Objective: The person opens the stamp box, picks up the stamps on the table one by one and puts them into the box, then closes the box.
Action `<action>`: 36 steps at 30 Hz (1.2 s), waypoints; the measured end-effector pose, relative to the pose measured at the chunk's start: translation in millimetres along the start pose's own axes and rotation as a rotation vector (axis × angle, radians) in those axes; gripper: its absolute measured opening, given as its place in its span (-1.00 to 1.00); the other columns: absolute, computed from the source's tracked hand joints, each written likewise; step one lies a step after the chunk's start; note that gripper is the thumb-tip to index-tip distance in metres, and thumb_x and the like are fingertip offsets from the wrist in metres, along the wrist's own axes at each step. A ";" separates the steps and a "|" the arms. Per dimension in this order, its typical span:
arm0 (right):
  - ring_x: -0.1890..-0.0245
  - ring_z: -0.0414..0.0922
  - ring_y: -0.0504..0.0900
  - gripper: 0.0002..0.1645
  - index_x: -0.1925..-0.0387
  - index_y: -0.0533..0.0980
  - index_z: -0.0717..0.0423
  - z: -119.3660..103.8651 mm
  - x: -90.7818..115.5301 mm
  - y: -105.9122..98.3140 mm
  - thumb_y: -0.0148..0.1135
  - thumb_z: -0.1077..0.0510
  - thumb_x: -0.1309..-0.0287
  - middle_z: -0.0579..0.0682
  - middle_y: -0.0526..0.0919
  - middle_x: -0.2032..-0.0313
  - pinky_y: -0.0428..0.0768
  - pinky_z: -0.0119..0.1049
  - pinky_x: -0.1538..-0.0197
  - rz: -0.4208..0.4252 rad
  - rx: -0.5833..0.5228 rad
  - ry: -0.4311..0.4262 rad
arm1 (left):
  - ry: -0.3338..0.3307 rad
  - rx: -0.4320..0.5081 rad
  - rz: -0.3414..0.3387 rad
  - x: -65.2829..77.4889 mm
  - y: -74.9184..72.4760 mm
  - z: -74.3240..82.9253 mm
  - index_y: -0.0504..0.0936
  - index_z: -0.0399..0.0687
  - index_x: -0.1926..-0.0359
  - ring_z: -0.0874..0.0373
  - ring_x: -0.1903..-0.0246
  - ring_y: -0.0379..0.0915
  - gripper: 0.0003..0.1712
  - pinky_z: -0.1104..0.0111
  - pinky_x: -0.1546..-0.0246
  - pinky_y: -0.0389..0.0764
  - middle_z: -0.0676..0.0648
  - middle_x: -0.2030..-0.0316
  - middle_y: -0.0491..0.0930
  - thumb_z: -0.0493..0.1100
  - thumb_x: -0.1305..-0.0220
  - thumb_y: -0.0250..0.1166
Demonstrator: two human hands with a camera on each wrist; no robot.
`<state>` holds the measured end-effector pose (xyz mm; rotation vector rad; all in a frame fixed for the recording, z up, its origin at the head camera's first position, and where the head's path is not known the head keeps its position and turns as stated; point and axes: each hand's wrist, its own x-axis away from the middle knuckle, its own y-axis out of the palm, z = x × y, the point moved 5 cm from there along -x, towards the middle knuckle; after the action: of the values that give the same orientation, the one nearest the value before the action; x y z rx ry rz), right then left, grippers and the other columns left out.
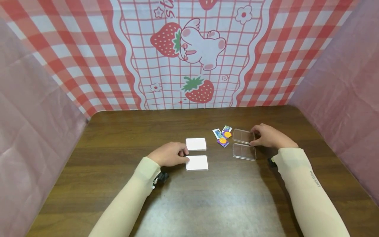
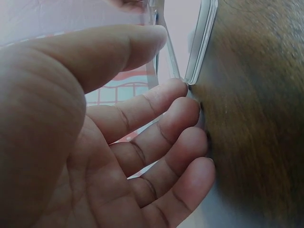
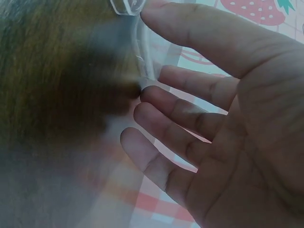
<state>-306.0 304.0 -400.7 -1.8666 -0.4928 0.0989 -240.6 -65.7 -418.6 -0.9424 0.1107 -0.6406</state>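
Note:
In the head view two white cards in clear cases lie one behind the other, a farther white card point(image 1: 196, 144) and a nearer white card point(image 1: 197, 163). My left hand point(image 1: 169, 154) is at their left ends, its thumb at the nearer case and fingertips by the farther one. To the right lie two clear plastic cases, a farther clear case point(image 1: 243, 135) and a nearer clear case point(image 1: 244, 151). My right hand point(image 1: 270, 135) is at the farther clear case's right end, with thumb and index finger at its two corners. Both hands have loosely bent fingers spread from the thumb.
Several small printed pieces point(image 1: 222, 141), purple-and-orange and white-edged, lie between the white cards and clear cases. The wooden table point(image 1: 133, 128) meets a strawberry-print curtain point(image 1: 189, 49) at the back. Pink cloth point(image 1: 35, 115) hangs at both sides.

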 end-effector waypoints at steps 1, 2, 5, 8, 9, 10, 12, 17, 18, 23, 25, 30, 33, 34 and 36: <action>0.05 0.17 0.55 -0.28 -0.13 0.53 0.42 0.0 0.2 0.0 0.55 0.00 -0.13 0.29 0.58 0.03 0.54 0.21 -0.07 -0.001 -0.001 -0.003 | 0.003 0.002 0.001 0.0 -0.3 0.2 0.65 0.01 0.10 0.18 0.28 0.47 -0.79 0.23 0.10 0.53 0.08 0.30 0.58 -0.02 -0.36 0.39; 0.06 0.16 0.55 -0.30 -0.13 0.53 0.41 -0.2 0.2 -0.1 0.55 0.00 -0.14 0.28 0.59 0.03 0.54 0.20 -0.07 0.002 -0.002 -0.001 | 0.007 0.001 0.000 -0.1 -0.2 0.0 0.65 0.00 0.11 0.18 0.28 0.46 -0.78 0.23 0.11 0.52 0.08 0.30 0.57 -0.01 -0.35 0.41; 0.03 0.15 0.56 -0.34 -0.14 0.53 0.39 -3.3 -0.5 -1.3 0.51 0.01 -0.19 0.27 0.59 0.01 0.54 0.21 -0.09 0.029 -0.008 -0.002 | 0.020 -0.011 -0.006 -0.4 -0.3 -0.3 0.65 -0.01 0.10 0.18 0.28 0.46 -0.68 0.24 0.11 0.51 0.06 0.29 0.58 0.04 -0.27 0.47; -0.01 0.16 0.57 -0.38 -0.16 0.53 0.35 -12.5 -3.1 -2.8 0.46 0.00 -0.25 0.27 0.58 -0.03 0.54 0.22 -0.12 0.073 -0.022 -0.001 | 0.030 -0.021 -0.017 0.0 -0.3 0.0 0.65 0.00 0.07 0.19 0.27 0.46 -0.57 0.26 0.10 0.51 0.04 0.27 0.58 0.08 -0.14 0.55; -0.02 0.16 0.57 -0.39 -0.16 0.53 0.34 -17.3 -4.4 -2.9 0.44 0.00 -0.26 0.27 0.58 -0.04 0.54 0.22 -0.12 0.086 -0.027 -0.007 | 0.029 -0.025 -0.021 0.2 -0.3 0.0 0.65 0.01 0.06 0.18 0.26 0.46 -0.54 0.26 0.09 0.50 0.04 0.26 0.57 0.08 -0.11 0.58; -0.03 0.16 0.58 -0.39 -0.17 0.53 0.33 -22.7 -5.8 -2.6 0.43 -0.01 -0.27 0.27 0.58 -0.05 0.54 0.22 -0.12 0.094 -0.034 -0.012 | 0.028 -0.028 -0.026 0.7 -0.4 0.0 0.64 0.01 0.05 0.18 0.26 0.45 -0.51 0.26 0.10 0.50 0.03 0.26 0.57 0.09 -0.08 0.59; -0.02 0.14 0.59 -0.41 -0.15 0.55 0.29 -35.4 -8.6 -1.3 0.42 -0.02 -0.27 0.24 0.58 -0.05 0.55 0.21 -0.11 0.105 -0.037 -0.029 | 0.023 -0.031 -0.032 1.4 -0.2 -0.1 0.62 0.02 0.04 0.17 0.26 0.45 -0.47 0.26 0.10 0.49 0.03 0.26 0.55 0.10 -0.04 0.62; 0.05 0.06 0.60 -0.46 -0.10 0.59 0.21 -66.5 -13.9 2.5 0.46 -0.04 -0.22 0.14 0.61 0.01 0.58 0.13 -0.05 0.118 -0.033 -0.057 | 0.019 -0.028 -0.041 1.9 2.0 -0.6 0.59 0.02 0.02 0.14 0.29 0.43 -0.40 0.25 0.15 0.47 0.01 0.26 0.51 0.11 0.01 0.65; 0.05 0.05 0.60 -0.46 -0.10 0.59 0.20 -71.8 -14.8 2.9 0.47 -0.04 -0.21 0.13 0.62 0.01 0.58 0.12 -0.04 0.125 -0.030 -0.059 | 0.018 -0.028 -0.043 1.9 2.5 -0.7 0.58 0.02 0.01 0.14 0.29 0.42 -0.38 0.25 0.15 0.47 0.01 0.25 0.51 0.12 0.01 0.65; 0.14 -0.01 0.59 -0.45 -0.11 0.60 0.19 -94.3 -17.9 6.7 0.47 -0.04 -0.19 0.12 0.63 0.01 0.59 0.07 0.04 0.143 0.009 -0.088 | 0.009 -0.043 -0.050 1.4 3.9 -1.4 0.55 0.03 -0.02 0.13 0.28 0.43 -0.33 0.24 0.16 0.47 0.02 0.24 0.49 0.13 0.04 0.66; 0.17 -0.03 0.58 -0.46 -0.10 0.61 0.17 -99.8 -18.2 9.5 0.47 -0.04 -0.20 0.11 0.64 0.01 0.60 0.05 0.05 0.139 0.024 -0.097 | 0.008 -0.056 -0.052 0.8 4.6 -2.1 0.54 0.05 0.00 0.14 0.28 0.42 -0.34 0.25 0.18 0.47 0.03 0.24 0.49 0.14 0.04 0.66; 0.17 -0.05 0.57 -0.50 -0.06 0.62 0.14 -103.2 -16.7 14.7 0.47 -0.05 -0.20 0.08 0.64 0.01 0.60 0.03 0.07 0.138 0.042 -0.081 | 0.020 -0.074 -0.046 -0.7 5.6 -2.2 0.54 0.06 0.06 0.14 0.30 0.42 -0.39 0.25 0.19 0.47 0.03 0.26 0.49 0.12 0.03 0.65; 0.19 -0.05 0.57 -0.52 -0.04 0.62 0.14 -101.3 -16.1 17.0 0.47 -0.05 -0.19 0.06 0.64 0.04 0.59 0.04 0.09 0.137 0.047 -0.078 | 0.027 -0.077 -0.043 -1.1 5.7 -1.7 0.55 0.07 0.08 0.14 0.31 0.43 -0.42 0.25 0.19 0.47 0.03 0.28 0.49 0.11 0.03 0.66; 0.18 -0.05 0.58 -0.52 -0.04 0.63 0.14 -100.7 -16.0 17.5 0.47 -0.05 -0.19 0.06 0.64 0.04 0.59 0.04 0.08 0.138 0.048 -0.078 | 0.027 -0.078 -0.042 -1.2 5.8 -1.7 0.55 0.07 0.08 0.14 0.31 0.43 -0.42 0.25 0.19 0.47 0.03 0.28 0.49 0.11 0.02 0.66; 0.18 -0.05 0.58 -0.51 -0.03 0.63 0.13 -99.0 -15.9 18.1 0.48 -0.06 -0.17 0.06 0.64 0.05 0.60 0.04 0.08 0.141 0.049 -0.071 | 0.028 -0.074 -0.042 -1.7 6.0 -1.8 0.55 0.08 0.08 0.14 0.31 0.43 -0.43 0.25 0.19 0.47 0.03 0.28 0.49 0.11 0.02 0.66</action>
<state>-285.1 205.5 -385.4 -1.8527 -0.4034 0.2697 -239.8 -63.5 -424.7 -1.0091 0.1402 -0.6925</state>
